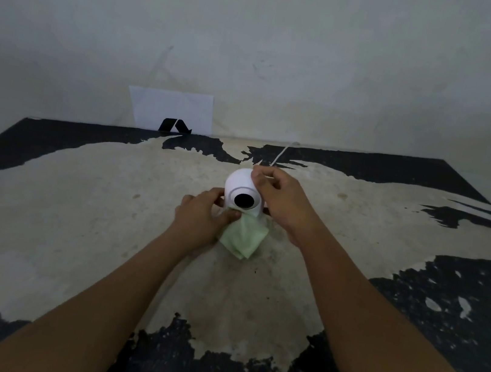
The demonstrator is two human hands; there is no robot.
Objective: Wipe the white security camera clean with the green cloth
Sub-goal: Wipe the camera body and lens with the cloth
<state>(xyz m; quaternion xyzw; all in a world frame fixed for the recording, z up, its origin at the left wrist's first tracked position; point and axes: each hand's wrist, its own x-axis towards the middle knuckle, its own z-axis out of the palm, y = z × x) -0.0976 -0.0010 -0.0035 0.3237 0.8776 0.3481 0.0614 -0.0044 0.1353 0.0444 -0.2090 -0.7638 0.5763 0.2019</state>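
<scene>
I've got the camera (pixel 241 192) between both hands, right hand (pixel 280 200) curled over its top, left hand (pixel 200 220) pinching the cloth (pixel 242 238) under the lens (cable (pixel 280 154) trails beyond).

Table (pixel 73 223) bare around camera (pixel 239 185).

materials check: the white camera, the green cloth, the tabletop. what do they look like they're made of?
White camera: likely smooth moulded plastic, even matte-to-satin shell, glossy black lens disc.
Green cloth: soft thin fabric, possibly microfibre; it folds and drapes limply.
Tabletop: hard board with a black coating worn away over most of the middle, baring a pale, rough layer; base material unclear.
</scene>
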